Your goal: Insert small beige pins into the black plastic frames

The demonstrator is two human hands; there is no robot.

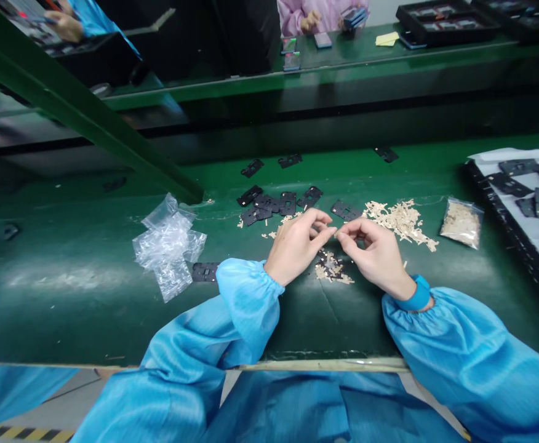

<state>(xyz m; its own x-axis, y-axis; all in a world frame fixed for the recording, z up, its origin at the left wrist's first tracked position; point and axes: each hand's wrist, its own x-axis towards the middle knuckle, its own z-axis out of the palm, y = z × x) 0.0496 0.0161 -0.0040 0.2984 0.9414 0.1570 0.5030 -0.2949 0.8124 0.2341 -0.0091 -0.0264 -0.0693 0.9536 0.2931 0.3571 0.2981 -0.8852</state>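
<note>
My left hand (297, 246) and my right hand (371, 249) hover close together over the green work surface (112, 314), their fingertips almost meeting. Whatever lies between the fingers is too small to make out. Directly below them sits a small heap of beige scraps mixed with black bits (331, 269). A larger spread of beige scraps (401, 221) lies just beyond my right hand. Several black perforated plates (269, 204) are scattered beyond my left hand, and another black plate (205, 271) lies beside my left sleeve.
Crumpled clear plastic bags (168, 246) lie left of my hands. A small clear bag of beige scraps (461, 223) stands right, beside a black tray (509, 227) holding black plates. A green beam (75, 104) crosses the upper left. A co-worker's pink sleeve (292, 12) shows beyond.
</note>
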